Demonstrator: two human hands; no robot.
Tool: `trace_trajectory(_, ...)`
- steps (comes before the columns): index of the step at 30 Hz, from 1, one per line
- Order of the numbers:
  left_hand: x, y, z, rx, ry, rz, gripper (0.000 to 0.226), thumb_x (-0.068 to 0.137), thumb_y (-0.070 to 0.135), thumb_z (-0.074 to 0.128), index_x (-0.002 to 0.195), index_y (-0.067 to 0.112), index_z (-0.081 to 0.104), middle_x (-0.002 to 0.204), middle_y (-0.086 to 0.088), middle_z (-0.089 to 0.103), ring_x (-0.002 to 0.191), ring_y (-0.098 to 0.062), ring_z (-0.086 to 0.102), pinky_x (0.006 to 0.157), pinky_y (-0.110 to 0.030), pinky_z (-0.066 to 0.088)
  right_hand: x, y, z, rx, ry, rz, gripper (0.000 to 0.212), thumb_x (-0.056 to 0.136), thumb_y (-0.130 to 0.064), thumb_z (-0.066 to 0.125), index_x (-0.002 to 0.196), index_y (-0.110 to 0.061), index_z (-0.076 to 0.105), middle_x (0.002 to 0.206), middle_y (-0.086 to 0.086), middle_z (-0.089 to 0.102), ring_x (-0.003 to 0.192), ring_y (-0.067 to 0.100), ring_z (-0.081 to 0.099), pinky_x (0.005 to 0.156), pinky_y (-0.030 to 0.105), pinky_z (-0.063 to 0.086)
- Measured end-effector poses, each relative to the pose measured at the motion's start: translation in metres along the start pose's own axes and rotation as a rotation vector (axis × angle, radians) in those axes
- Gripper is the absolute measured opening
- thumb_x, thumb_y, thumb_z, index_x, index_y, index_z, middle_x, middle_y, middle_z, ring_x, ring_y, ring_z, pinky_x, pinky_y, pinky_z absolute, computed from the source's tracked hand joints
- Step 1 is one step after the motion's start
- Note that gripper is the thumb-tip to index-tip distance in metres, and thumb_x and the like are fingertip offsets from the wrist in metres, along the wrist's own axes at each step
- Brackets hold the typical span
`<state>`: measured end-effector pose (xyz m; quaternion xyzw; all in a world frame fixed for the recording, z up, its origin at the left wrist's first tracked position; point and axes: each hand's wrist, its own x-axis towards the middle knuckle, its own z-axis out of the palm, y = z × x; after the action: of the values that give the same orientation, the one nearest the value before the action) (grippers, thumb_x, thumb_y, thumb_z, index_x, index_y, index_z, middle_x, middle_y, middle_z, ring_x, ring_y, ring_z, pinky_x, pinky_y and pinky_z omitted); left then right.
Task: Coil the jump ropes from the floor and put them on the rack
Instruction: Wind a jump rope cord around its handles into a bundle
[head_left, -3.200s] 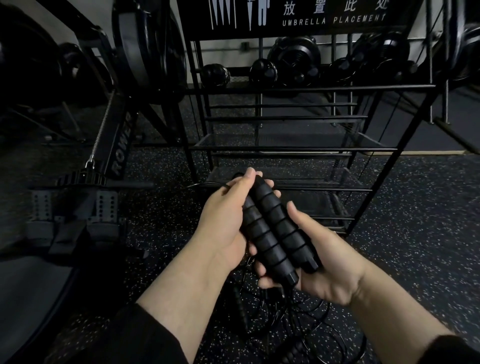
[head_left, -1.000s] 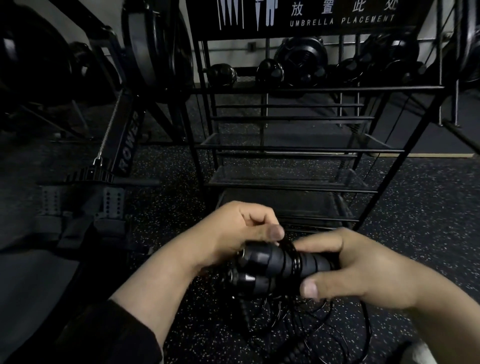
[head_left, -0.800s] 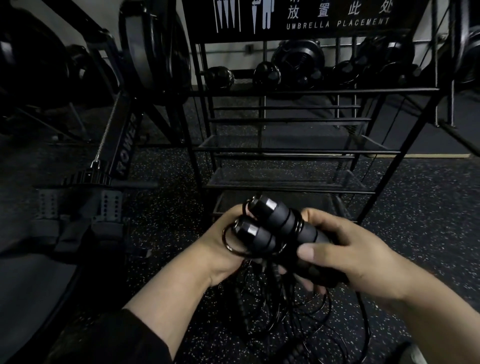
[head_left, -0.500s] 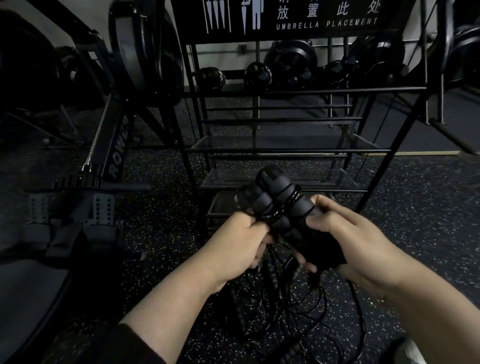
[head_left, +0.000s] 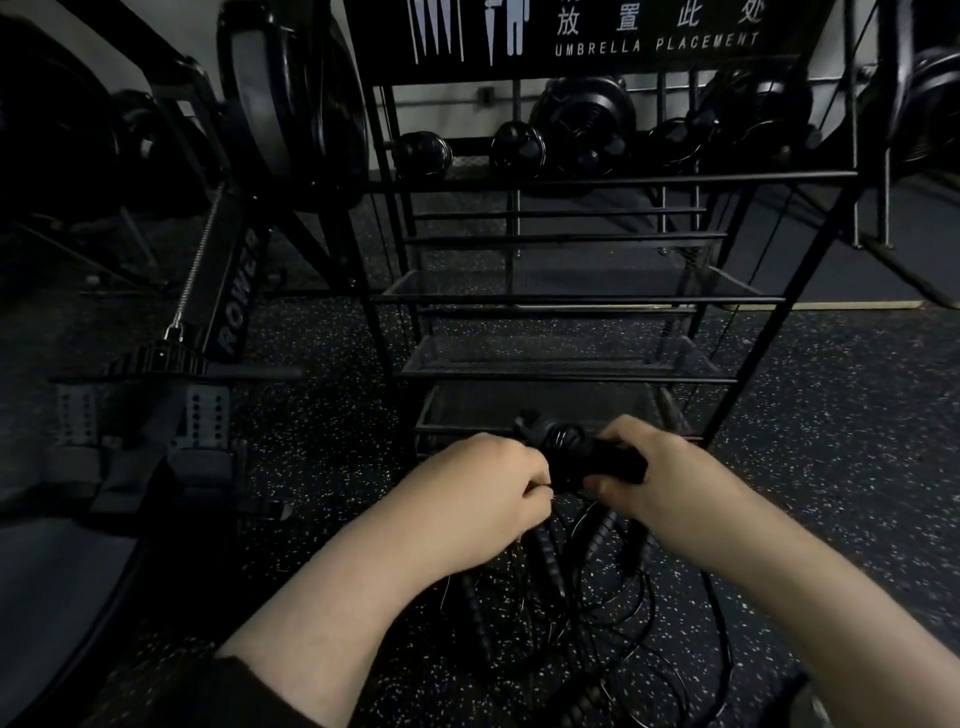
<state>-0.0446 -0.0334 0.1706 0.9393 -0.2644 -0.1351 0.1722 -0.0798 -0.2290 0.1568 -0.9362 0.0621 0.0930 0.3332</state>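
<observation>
The right hand is gripping a pair of black jump-rope handles, its fingers curled over the top of them and its thumb pressing in from below. The handles are lying side by side, roughly level, with their near ends pointing left towards the other hand. A few turns of thin black cord are sitting wound around the handles near that end.

The left hand is closing into a loose fist right beside the handles, its fingers curled and seeming to pinch the cord where it leaves the bundle; the exact hold is hidden behind the knuckles. Both hands are hovering just in front of the lowest shelf of the rack, a black metal frame with mesh shelves and a sign on top reading "UMBRELLA PLACEMENT".

Below the hands, more jump ropes are lying in a tangle on the dark speckled floor, with loops of cord spreading out and at least a couple of ribbed handles showing among them. The cord from the held bundle is trailing down into this pile.

To the left a rowing machine is standing on the floor, and dark round weights are sitting behind the rack.
</observation>
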Motion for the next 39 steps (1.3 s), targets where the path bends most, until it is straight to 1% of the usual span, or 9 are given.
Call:
trace_trajectory(3, -0.003, -0.002, -0.01, 0.058, -0.106, 0.087, 0.018, 0.101, 0.041, 0.055, 0.106, 0.032, 0.07, 0.096, 0.011, 0.07, 0.089, -0.008, 0.064, 0.084, -0.038, 0.055, -0.002, 0.0, 0.003, -0.11, -0.082, -0.024, 0.022, 0.088, -0.041, 0.075, 0.104, -0.045, 0.06, 0.077, -0.008, 0.069, 0.056, 0.005, 0.062, 0.052, 0.024, 0.051)
trace_trajectory(7, -0.005, -0.01, -0.022, -0.013, -0.094, 0.154, 0.019, 0.089, 0.052, 0.07, 0.09, 0.033, 0.07, 0.086, 0.013, 0.068, 0.086, -0.004, 0.063, 0.082, -0.036, 0.053, -0.006, -0.002, 0.002, -0.148, -0.306, -0.119, 0.029, 0.083, -0.04, 0.077, 0.107, -0.047, 0.064, 0.075, -0.014, 0.07, 0.061, 0.001, 0.062, 0.057, 0.024, 0.051)
trace_trajectory(10, -0.006, -0.012, -0.025, -0.141, -0.074, 0.217, 0.023, 0.08, 0.052, 0.079, 0.083, 0.03, 0.071, 0.081, 0.009, 0.069, 0.079, -0.006, 0.063, 0.076, -0.036, 0.053, -0.013, -0.007, -0.005, 0.022, -0.52, -0.17, 0.021, 0.086, -0.029, 0.077, 0.102, -0.041, 0.07, 0.071, -0.019, 0.071, 0.057, -0.004, 0.057, 0.057, 0.016, 0.044)
trace_trajectory(14, -0.008, -0.013, -0.028, -0.478, -0.062, 0.235, 0.026, 0.071, 0.051, 0.081, 0.075, 0.027, 0.071, 0.071, 0.009, 0.069, 0.068, -0.001, 0.06, 0.068, -0.027, 0.048, -0.021, -0.009, -0.016, 0.375, -0.68, -0.286, 0.023, 0.082, -0.026, 0.078, 0.104, -0.026, 0.08, 0.096, 0.003, 0.077, 0.083, 0.013, 0.065, 0.079, 0.03, 0.052)
trace_trajectory(18, -0.006, -0.009, -0.024, -0.784, -0.081, 0.233, 0.023, 0.087, 0.038, 0.066, 0.074, 0.02, 0.066, 0.061, 0.015, 0.058, 0.058, 0.002, 0.051, 0.057, -0.014, 0.041, -0.021, -0.005, -0.024, 0.649, -0.572, -0.372, 0.028, 0.071, -0.032, 0.087, 0.094, -0.023, 0.075, 0.088, 0.018, 0.071, 0.08, 0.028, 0.063, 0.075, 0.04, 0.051)
trace_trajectory(20, -0.005, -0.005, -0.018, -0.961, -0.085, 0.152, 0.033, 0.095, 0.034, 0.063, 0.077, 0.007, 0.06, 0.063, 0.01, 0.054, 0.055, 0.001, 0.049, 0.055, -0.017, 0.04, -0.02, -0.004, -0.022, 0.743, -0.521, -0.369, 0.039, 0.068, -0.036, 0.09, 0.098, -0.026, 0.067, 0.085, 0.02, 0.069, 0.075, 0.032, 0.062, 0.062, 0.036, 0.049)
trace_trajectory(24, -0.003, -0.02, -0.001, -1.345, 0.011, -0.061, 0.027, 0.095, 0.021, 0.06, 0.072, 0.009, 0.069, 0.062, -0.001, 0.066, 0.064, -0.02, 0.065, 0.056, -0.025, 0.052, -0.019, -0.006, -0.016, 0.968, -0.384, -0.36, 0.042, 0.077, -0.025, 0.074, 0.117, -0.03, 0.063, 0.088, 0.019, 0.072, 0.066, 0.027, 0.066, 0.048, 0.028, 0.046)
trace_trajectory(31, 0.001, -0.002, 0.003, -1.404, -0.058, 0.033, 0.023, 0.094, 0.027, 0.061, 0.078, 0.019, 0.075, 0.074, -0.009, 0.06, 0.053, -0.016, 0.051, 0.054, -0.033, 0.052, -0.017, -0.012, -0.01, 1.115, -0.206, -0.263, 0.034, 0.094, -0.011, 0.058, 0.122, -0.023, 0.072, 0.09, 0.027, 0.069, 0.067, 0.033, 0.057, 0.048, 0.032, 0.032)
trace_trajectory(39, 0.009, 0.005, 0.005, -1.429, 0.056, -0.175, 0.028, 0.106, 0.025, 0.05, 0.11, 0.003, 0.067, 0.084, -0.017, 0.061, 0.052, -0.018, 0.05, 0.051, -0.03, 0.045, -0.011, -0.013, -0.008, 1.151, -0.118, -0.103, 0.029, 0.101, -0.012, 0.05, 0.107, -0.017, 0.078, 0.103, 0.021, 0.072, 0.069, 0.032, 0.055, 0.053, 0.036, 0.028)
